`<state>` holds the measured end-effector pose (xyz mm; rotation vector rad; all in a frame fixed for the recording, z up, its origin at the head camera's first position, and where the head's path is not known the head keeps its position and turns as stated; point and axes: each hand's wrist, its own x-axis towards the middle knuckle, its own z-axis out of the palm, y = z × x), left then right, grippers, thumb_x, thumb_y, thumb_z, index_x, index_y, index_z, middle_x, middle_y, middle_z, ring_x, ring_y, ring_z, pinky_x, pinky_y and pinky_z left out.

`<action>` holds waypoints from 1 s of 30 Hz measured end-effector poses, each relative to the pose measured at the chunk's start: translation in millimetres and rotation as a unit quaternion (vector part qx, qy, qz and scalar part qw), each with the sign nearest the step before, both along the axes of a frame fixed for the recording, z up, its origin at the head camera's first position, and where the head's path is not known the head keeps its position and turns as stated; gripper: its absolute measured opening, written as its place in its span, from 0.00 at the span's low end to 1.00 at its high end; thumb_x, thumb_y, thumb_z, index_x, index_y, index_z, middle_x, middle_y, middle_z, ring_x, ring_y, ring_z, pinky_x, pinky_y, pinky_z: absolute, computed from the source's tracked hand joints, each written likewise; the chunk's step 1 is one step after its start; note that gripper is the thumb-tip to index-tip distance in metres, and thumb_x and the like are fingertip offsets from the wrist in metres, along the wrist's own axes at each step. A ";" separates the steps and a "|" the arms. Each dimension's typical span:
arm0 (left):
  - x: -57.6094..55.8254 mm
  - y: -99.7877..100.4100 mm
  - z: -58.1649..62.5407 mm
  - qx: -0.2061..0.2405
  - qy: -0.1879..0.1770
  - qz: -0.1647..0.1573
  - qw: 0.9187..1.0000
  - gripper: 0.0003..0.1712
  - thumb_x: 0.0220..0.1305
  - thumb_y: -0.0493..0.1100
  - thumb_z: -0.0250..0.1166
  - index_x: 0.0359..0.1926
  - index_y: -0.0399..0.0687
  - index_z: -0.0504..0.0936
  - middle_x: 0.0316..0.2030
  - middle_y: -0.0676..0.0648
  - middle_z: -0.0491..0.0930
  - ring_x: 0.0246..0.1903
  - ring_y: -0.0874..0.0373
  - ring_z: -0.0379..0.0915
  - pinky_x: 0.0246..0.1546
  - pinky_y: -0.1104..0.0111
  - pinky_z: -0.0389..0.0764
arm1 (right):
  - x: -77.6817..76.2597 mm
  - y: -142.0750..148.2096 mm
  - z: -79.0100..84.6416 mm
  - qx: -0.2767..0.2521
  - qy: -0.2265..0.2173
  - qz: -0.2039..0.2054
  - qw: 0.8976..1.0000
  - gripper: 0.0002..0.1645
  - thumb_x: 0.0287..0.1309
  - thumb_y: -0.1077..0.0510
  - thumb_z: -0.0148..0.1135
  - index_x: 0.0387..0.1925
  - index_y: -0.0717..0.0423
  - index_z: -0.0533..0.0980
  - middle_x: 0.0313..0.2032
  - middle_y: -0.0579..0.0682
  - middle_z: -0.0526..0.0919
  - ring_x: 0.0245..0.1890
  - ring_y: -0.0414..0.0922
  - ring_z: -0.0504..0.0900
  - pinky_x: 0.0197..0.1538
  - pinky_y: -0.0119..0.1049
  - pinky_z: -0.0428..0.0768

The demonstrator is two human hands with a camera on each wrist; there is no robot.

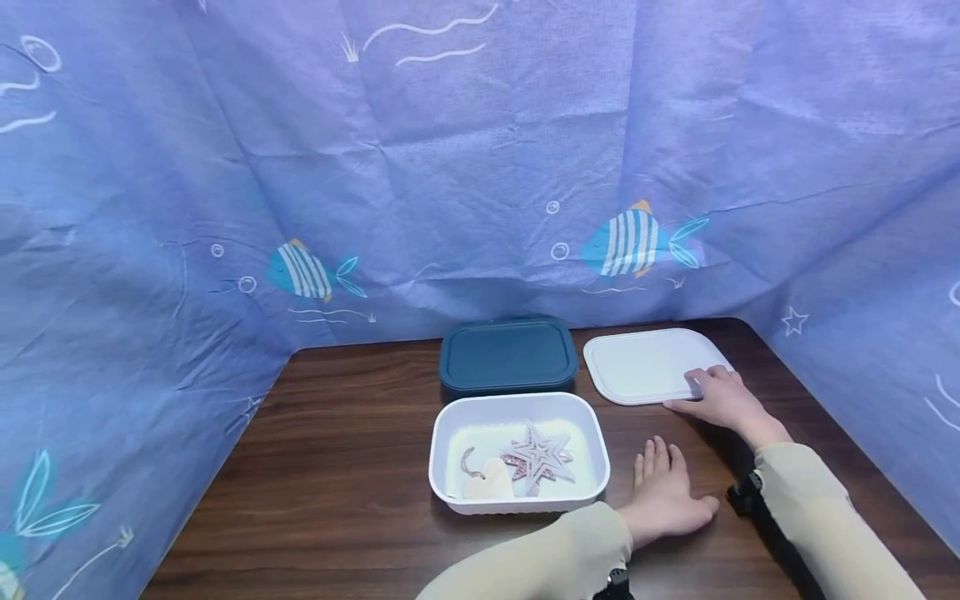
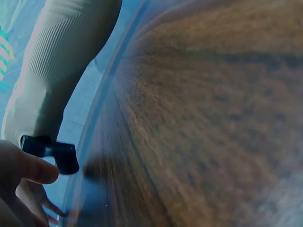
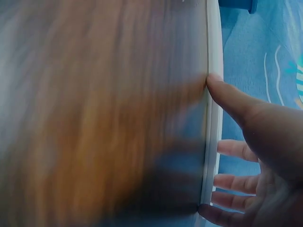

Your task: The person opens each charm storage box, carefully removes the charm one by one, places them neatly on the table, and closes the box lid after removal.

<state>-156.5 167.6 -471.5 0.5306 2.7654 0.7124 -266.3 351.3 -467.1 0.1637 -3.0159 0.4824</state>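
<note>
Head view: right hand (image 1: 727, 402) touches the white lid (image 1: 637, 363) with fingers apart; a loose hold could let it slip. Left hand (image 1: 664, 497) has fingers spread.

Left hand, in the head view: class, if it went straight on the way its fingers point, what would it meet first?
Probably the white lid, whose near edge lies ahead of the left hand; depth is unclear, so it might pass above it.
</note>
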 end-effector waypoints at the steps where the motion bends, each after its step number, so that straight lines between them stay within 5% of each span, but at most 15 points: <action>1: 1.1 -0.2 0.0 -0.005 0.003 -0.003 1.000 0.46 0.60 0.64 0.64 0.75 0.50 0.65 0.75 0.50 0.56 0.76 0.59 0.46 0.73 0.66 0.51 | -0.7 -1.3 -0.3 0.000 0.002 -0.002 1.000 0.53 0.53 0.32 0.71 0.56 0.77 0.72 0.52 0.81 0.69 0.53 0.79 0.64 0.53 0.70 0.70; 10: 10.2 -9.1 8.5 0.018 0.012 -0.033 0.999 0.46 0.60 0.63 0.65 0.76 0.56 0.63 0.75 0.52 0.58 0.74 0.58 0.50 0.72 0.62 0.56 | -0.6 -7.6 4.8 -0.004 0.004 -0.003 1.000 0.51 0.53 0.34 0.71 0.55 0.78 0.71 0.50 0.81 0.69 0.52 0.79 0.65 0.52 0.70 0.70; 18: 15.0 -37.2 47.3 0.080 0.004 -0.090 0.993 0.46 0.65 0.62 0.62 0.79 0.57 0.57 0.76 0.53 0.53 0.74 0.57 0.50 0.67 0.67 0.64 | -0.6 -12.6 5.7 -0.006 -0.008 -0.013 1.000 0.52 0.56 0.31 0.68 0.57 0.76 0.71 0.51 0.80 0.68 0.53 0.76 0.64 0.48 0.70 0.72; 22: 1.7 -56.9 70.3 0.107 0.028 -0.091 0.990 0.45 0.67 0.61 0.61 0.79 0.54 0.56 0.77 0.52 0.53 0.74 0.54 0.51 0.69 0.64 0.61 | -5.3 -13.1 10.2 -0.006 -0.005 -0.013 1.000 0.50 0.59 0.32 0.65 0.57 0.77 0.71 0.51 0.82 0.68 0.52 0.79 0.64 0.50 0.71 0.70; 30: -47.0 -110.1 99.1 0.146 0.053 -0.101 0.983 0.40 0.73 0.56 0.58 0.78 0.46 0.59 0.74 0.45 0.61 0.73 0.53 0.55 0.71 0.65 0.57 | -24.6 -26.4 37.3 -0.027 0.018 0.009 0.999 0.48 0.69 0.35 0.56 0.64 0.77 0.65 0.60 0.82 0.63 0.58 0.78 0.61 0.61 0.71 0.61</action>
